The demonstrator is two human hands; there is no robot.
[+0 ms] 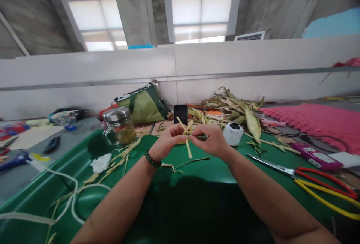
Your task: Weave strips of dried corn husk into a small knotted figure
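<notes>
In the middle of the head view, several pale yellow-green corn husk strips (pixel 189 149) cross one another between my two hands. My left hand (pixel 165 143), with a dark beaded bracelet (pixel 152 159) at the wrist, pinches the crossing from the left. My right hand (pixel 210 140) closes on the strips from the other side, and a darker green end sticks out between its fingers. The fingertips of both hands nearly touch. How the strips are joined at the crossing is too small to tell. Directly behind the hands stands a dark phone (pixel 180 113).
Scissors (pixel 284 169) with red and yellow handles lie at right, near a purple box (pixel 316 156). A glass jar (pixel 119 127) stands left of a green bag (pixel 143 105). Corn husks (pixel 233 109) are heaped behind a white canister (pixel 233 134). A white cord (pixel 73 189) curls at left on the green mat (pixel 197 202).
</notes>
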